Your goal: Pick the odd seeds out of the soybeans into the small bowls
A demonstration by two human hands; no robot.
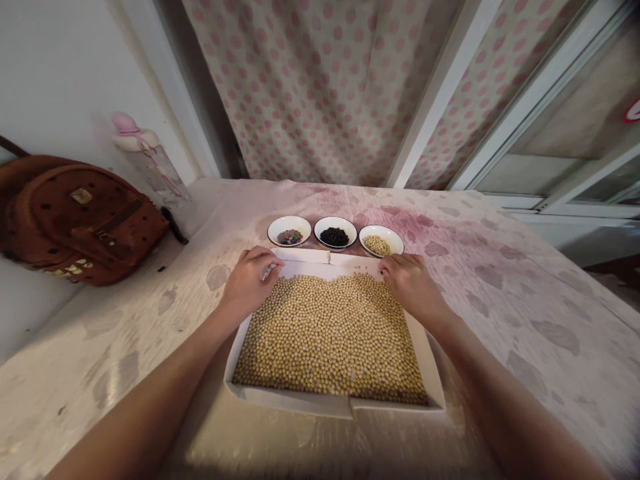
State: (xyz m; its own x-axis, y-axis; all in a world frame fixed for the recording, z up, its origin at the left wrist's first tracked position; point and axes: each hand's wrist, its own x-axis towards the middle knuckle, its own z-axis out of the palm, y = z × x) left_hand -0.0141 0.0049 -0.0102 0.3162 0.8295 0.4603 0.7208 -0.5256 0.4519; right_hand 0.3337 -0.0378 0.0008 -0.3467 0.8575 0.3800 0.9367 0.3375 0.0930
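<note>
A shallow white cardboard box (395, 409) lies before me, its bottom covered with a layer of round, pale-yellow soybeans (330, 337). At the far left corner, my left hand (253, 277) is closed on the box's edge with curled fingers. Gripping the far right corner the same way is my right hand (411, 283), thumb and fingers together. The beans leave a strip of white bottom bare along the far side, where a few loose ones lie near my right hand.
Just beyond the box stand three white, dark-rimmed bowls: one with multicoloured beads (290, 237), one with black beans (335, 237), one with pale beans (377, 245). A brown backpack (95, 220) and a clear bottle with pink lid (153, 160) stand left on the patterned tablecloth (520, 313).
</note>
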